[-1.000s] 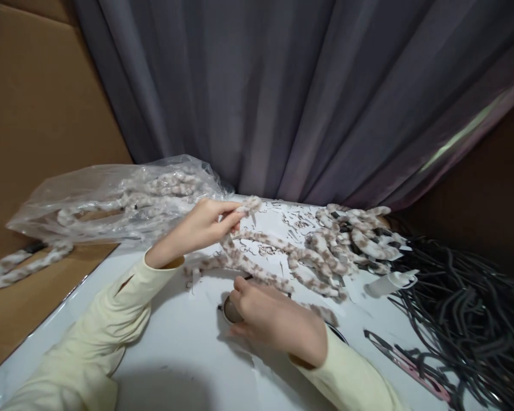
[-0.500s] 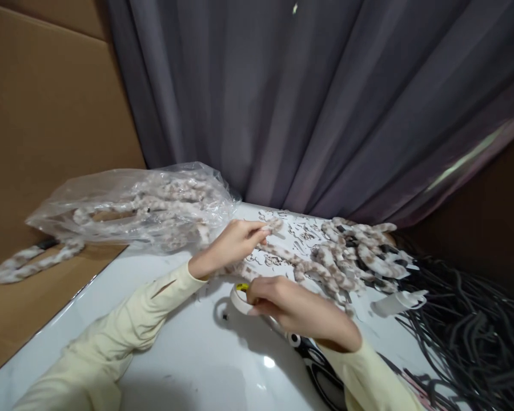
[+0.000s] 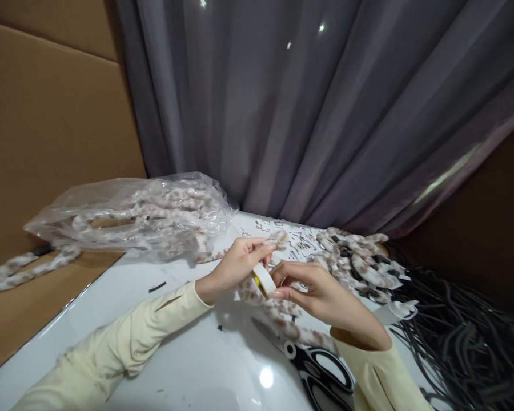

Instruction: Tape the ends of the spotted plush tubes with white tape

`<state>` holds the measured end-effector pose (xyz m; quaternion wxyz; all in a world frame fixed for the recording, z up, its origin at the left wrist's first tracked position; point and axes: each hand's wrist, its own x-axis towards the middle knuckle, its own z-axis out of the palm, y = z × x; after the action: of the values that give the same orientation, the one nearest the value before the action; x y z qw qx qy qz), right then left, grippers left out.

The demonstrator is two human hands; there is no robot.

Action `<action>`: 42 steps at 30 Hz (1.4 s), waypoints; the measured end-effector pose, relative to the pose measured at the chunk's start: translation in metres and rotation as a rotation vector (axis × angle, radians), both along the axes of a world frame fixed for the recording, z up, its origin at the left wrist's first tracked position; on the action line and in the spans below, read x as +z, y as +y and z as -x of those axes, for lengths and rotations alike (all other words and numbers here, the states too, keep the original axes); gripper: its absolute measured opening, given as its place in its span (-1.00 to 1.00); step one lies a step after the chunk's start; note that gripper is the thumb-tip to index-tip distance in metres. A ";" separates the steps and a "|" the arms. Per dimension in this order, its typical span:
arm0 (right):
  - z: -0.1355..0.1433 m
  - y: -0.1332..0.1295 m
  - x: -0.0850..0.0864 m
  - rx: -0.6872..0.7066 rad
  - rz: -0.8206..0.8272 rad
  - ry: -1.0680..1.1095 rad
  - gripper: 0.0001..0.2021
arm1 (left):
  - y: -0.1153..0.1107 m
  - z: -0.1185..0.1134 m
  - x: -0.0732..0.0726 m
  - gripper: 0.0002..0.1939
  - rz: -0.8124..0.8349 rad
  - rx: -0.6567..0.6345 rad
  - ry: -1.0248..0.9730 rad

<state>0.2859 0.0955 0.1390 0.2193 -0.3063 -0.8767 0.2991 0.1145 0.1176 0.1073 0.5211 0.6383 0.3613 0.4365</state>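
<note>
My left hand (image 3: 240,267) pinches the end of a fluffy white-and-brown strip (image 3: 279,238), its tip sticking out past the fingertips. My right hand (image 3: 308,285) grips a roll of white tape (image 3: 263,279) with a yellow inner ring, held on edge close against the left fingers. Whether the tape touches the strip is hidden by the fingers. Below the hands another length of fluffy strip (image 3: 291,330) runs across the table towards my right sleeve. Black-handled scissors (image 3: 325,371) lie beneath my right forearm, blades pointing up and left.
A clear plastic bag (image 3: 154,214) of fluffy loops lies at the left. More fluffy pieces (image 3: 360,257) are heaped at the right, beside a white squeeze bottle (image 3: 394,313) and tangled black cords (image 3: 466,331). Cut scraps (image 3: 300,242) litter the white table (image 3: 197,354).
My right hand has raised the tape roll and turned it, bringing it up to my left hand. The scissors' handles show more now. The view has shifted slightly.
</note>
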 end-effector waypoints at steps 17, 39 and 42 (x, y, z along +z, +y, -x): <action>0.004 -0.010 -0.015 -0.135 -0.196 -0.201 -0.80 | -0.006 -0.009 -0.011 -0.74 -0.302 0.187 0.307; 0.003 -0.023 -0.011 -0.205 -0.535 -0.438 -0.82 | 0.009 -0.005 -0.022 -0.73 -0.245 0.230 0.380; 0.001 -0.018 -0.011 -0.202 -0.480 -0.361 -0.82 | 0.009 -0.004 -0.019 -0.73 -0.218 0.184 0.339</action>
<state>0.2850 0.0776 0.1277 0.1546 -0.3794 -0.9122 0.0013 0.1188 0.1268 0.0885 0.3389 0.7193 0.4512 0.4052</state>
